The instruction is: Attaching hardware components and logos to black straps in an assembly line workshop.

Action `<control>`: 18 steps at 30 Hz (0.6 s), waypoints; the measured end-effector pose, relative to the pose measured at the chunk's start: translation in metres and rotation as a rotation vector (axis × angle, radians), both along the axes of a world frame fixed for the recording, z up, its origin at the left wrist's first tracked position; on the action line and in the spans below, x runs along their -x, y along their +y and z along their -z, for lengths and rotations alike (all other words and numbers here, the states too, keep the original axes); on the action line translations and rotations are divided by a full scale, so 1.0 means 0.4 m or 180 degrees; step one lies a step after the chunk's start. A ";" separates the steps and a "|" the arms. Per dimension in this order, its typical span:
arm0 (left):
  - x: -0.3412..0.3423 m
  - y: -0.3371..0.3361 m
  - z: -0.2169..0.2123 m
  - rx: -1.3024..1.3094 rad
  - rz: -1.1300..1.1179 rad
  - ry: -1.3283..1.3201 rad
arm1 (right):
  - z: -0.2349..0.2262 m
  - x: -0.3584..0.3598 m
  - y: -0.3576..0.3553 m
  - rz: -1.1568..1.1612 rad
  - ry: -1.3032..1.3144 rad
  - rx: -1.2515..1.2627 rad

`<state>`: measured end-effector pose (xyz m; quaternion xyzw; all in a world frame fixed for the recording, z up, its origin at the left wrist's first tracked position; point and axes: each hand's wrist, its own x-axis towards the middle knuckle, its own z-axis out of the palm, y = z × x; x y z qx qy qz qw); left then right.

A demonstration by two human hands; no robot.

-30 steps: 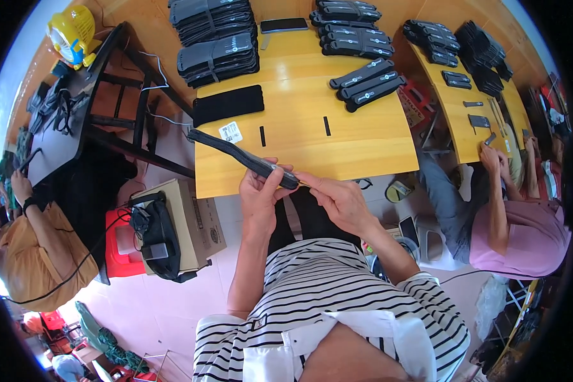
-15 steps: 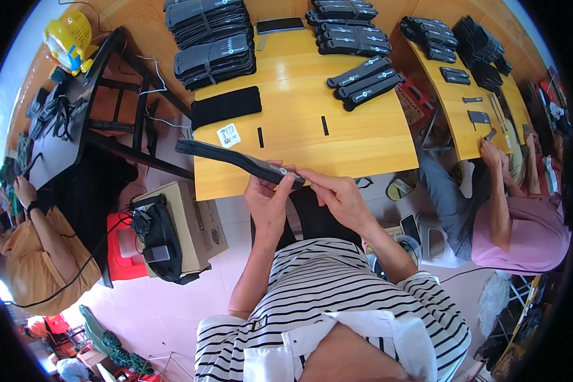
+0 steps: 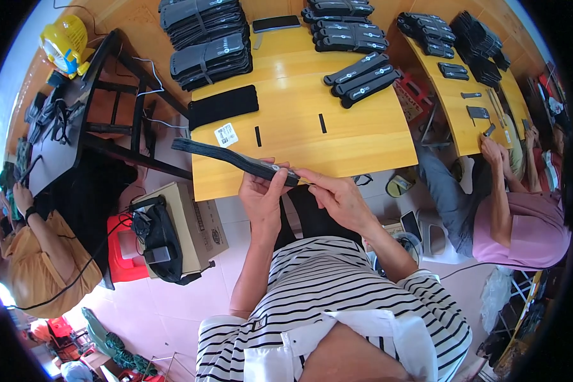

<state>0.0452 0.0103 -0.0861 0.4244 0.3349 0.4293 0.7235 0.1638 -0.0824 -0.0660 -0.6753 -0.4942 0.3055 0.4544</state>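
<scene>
Jutting from left hand [image 3: 262, 198]; black straps [image 3: 226, 155]

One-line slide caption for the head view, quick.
At a yellow table, the left hand grips a stack of black strips, with the right hand at its near end.

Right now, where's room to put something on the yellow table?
Bare wood lies between the two short black strips, and right of them, in front of the three fanned dark pieces. Crowded: both back corners, with dark stacks, and the left, with black pad and white label.
</scene>
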 end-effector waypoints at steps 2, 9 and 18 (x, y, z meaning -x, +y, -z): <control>-0.003 -0.001 -0.002 -0.0010 0.0000 0.0036 | 0.001 -0.002 -0.001 0.0000 -0.0058 0.0023; -0.005 0.000 0.002 0.0024 -0.0030 0.0094 | -0.001 0.002 0.001 0.0013 -0.0098 -0.0016; -0.003 0.004 0.016 0.0082 -0.0021 0.0044 | 0.018 -0.003 0.001 -0.0020 0.0217 0.0115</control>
